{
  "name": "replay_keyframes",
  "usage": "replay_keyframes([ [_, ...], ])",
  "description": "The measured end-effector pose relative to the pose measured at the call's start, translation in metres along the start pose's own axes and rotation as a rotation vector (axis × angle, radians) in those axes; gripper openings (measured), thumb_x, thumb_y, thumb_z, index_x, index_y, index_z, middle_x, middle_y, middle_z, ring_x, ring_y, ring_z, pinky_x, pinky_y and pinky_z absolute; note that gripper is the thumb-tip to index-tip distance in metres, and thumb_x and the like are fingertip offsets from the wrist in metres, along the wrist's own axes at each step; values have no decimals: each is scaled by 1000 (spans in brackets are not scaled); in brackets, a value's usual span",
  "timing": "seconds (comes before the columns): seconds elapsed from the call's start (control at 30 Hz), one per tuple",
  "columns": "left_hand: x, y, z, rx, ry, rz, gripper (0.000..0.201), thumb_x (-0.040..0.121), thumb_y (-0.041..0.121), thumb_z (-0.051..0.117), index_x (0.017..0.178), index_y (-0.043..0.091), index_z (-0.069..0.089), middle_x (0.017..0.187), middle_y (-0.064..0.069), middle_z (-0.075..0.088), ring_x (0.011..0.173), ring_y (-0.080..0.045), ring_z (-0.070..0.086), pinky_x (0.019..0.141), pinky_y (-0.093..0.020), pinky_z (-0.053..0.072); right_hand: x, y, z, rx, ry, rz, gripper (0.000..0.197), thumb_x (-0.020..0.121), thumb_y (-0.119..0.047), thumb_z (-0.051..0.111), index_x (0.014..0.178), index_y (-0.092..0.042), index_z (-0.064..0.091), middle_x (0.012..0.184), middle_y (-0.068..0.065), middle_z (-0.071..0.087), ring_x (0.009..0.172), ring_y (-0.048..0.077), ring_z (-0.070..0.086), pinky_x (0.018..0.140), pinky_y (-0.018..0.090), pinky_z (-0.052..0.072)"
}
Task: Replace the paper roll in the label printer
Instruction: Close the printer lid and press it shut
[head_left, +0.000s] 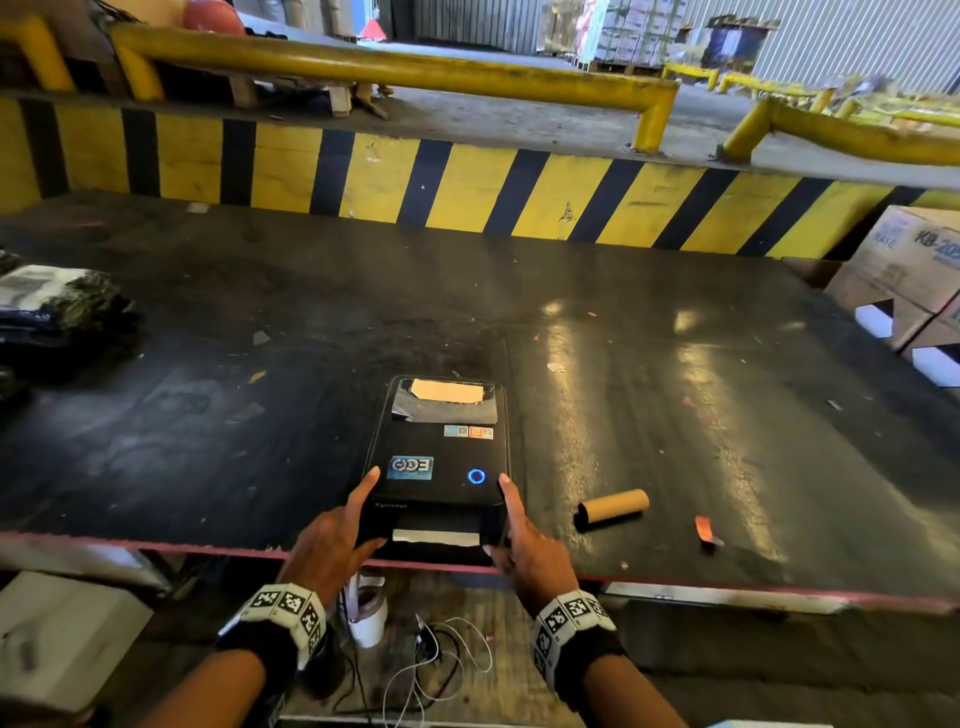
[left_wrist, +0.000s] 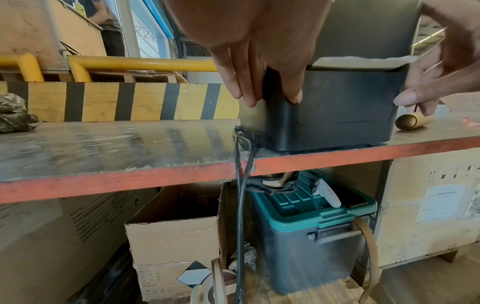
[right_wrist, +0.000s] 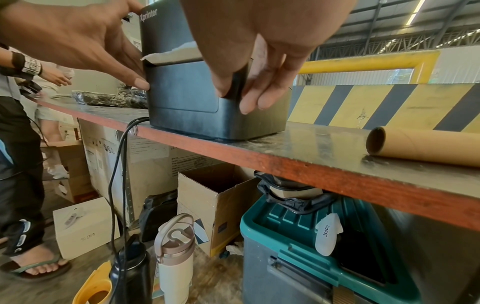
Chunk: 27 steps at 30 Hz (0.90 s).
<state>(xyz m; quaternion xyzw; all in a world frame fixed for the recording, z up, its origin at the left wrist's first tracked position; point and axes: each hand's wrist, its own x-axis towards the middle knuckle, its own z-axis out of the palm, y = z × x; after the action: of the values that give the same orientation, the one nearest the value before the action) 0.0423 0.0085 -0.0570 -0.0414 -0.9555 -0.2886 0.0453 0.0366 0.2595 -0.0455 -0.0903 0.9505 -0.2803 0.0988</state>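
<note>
A black label printer (head_left: 436, 467) sits at the table's front edge with its lid down and a blue ring lit on top. A strip of white paper (head_left: 436, 537) sticks out of its front slot. My left hand (head_left: 353, 519) lies against the printer's left side with straight fingers, thumb on the front. My right hand (head_left: 511, 519) does the same on the right side. The left wrist view shows the left fingers (left_wrist: 244, 88) flat on the printer (left_wrist: 337, 107). In the right wrist view the right fingers (right_wrist: 249, 98) straddle the printer's (right_wrist: 187, 98) corner. An empty cardboard core (head_left: 613, 508) lies to the right.
The dark table (head_left: 311, 312) ends at a striped barrier (head_left: 467, 187). A wrapped bundle (head_left: 57, 301) sits far left, cartons (head_left: 909, 280) far right, a red scrap (head_left: 704, 529) near the core. The printer's cable (left_wrist: 240, 164) hangs over the edge; a green-lidded bin (left_wrist: 311, 216) and bottles (right_wrist: 176, 257) stand below.
</note>
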Motion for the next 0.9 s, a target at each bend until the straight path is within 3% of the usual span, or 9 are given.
replay_keyframes([
  [0.1, -2, 2, -1, 0, 7, 10, 92, 77, 22, 72, 144, 23, 10, 117, -23, 64, 104, -32, 64, 89, -44, 53, -1, 1, 0, 0, 13, -4, 89, 92, -25, 56, 144, -35, -16, 122, 11, 63, 99, 26, 66, 91, 40, 52],
  [0.43, -5, 6, -2, 8, -8, -3, 93, 79, 20, 71, 145, 23, 6, 122, -23, 61, 106, -32, 64, 90, -44, 53, -2, 2, 4, 1, 45, -36, 93, 91, -25, 56, 136, -43, -24, 113, 11, 66, 93, 25, 67, 88, 41, 53],
  [0.63, -6, 10, -3, 12, -18, -26, 91, 80, 19, 69, 146, 23, 5, 126, -22, 59, 109, -32, 63, 92, -44, 52, -5, 1, 2, -1, 51, -25, 88, 92, -23, 56, 144, -37, -14, 118, 12, 64, 95, 28, 67, 87, 42, 53],
  [0.8, -6, 9, -4, 6, -28, -23, 93, 81, 19, 69, 145, 26, 2, 128, -21, 58, 110, -31, 62, 93, -44, 51, -7, -1, 0, 10, 46, -21, 89, 91, -22, 56, 144, -36, -15, 124, 10, 62, 100, 27, 65, 90, 41, 51],
  [0.9, -7, 10, -7, 6, -67, -28, 95, 81, 20, 69, 143, 32, -1, 130, -19, 57, 112, -29, 61, 94, -44, 51, -7, 1, 0, 11, 32, -25, 94, 91, -21, 57, 140, -43, -21, 122, 11, 63, 99, 26, 66, 91, 42, 52],
])
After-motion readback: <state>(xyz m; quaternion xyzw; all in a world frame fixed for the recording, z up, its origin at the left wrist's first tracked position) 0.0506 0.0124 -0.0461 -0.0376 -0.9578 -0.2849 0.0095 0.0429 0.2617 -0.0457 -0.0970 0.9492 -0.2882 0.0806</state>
